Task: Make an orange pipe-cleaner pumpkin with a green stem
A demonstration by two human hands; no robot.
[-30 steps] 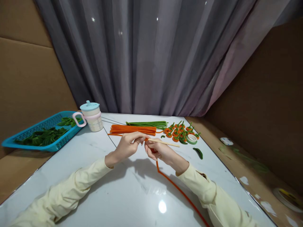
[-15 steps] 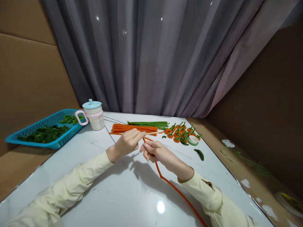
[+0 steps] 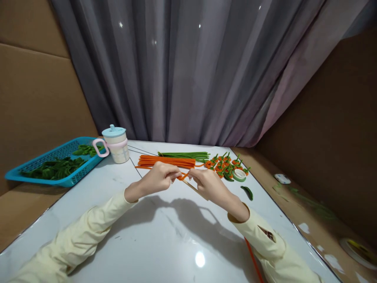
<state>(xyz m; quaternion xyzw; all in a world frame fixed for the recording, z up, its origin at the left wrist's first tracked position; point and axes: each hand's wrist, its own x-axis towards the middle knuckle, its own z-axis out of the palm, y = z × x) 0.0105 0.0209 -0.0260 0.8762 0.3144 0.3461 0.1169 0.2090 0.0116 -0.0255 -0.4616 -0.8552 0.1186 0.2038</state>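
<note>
My left hand [image 3: 159, 177] is closed in a pinch at the upper end of a thin pale wooden stick [image 3: 193, 188], which slants down to the right. An orange pipe cleaner [image 3: 184, 177] bends round the stick near those fingertips. My right hand [image 3: 207, 182] pinches this pipe cleaner just to the right, its fingers partly hidden behind the back of the hand. The pipe cleaner's long tail shows again below my right forearm. Behind my hands lie a bundle of orange pipe cleaners [image 3: 167, 161] and a bundle of green ones [image 3: 184, 154].
Several small orange-and-green pipe-cleaner pumpkins [image 3: 220, 167] cluster at the back right, beside a tape roll [image 3: 239, 174] and a green curled piece [image 3: 247, 192]. A lidded cup [image 3: 119, 147] stands at the back left, near a blue basket [image 3: 69, 181] of green pieces. A grey curtain [image 3: 182, 78] hangs behind.
My right hand has risen and turned over, carrying the orange pipe cleaner up against the stick. The stick has swung from pointing right to slanting down right.
</note>
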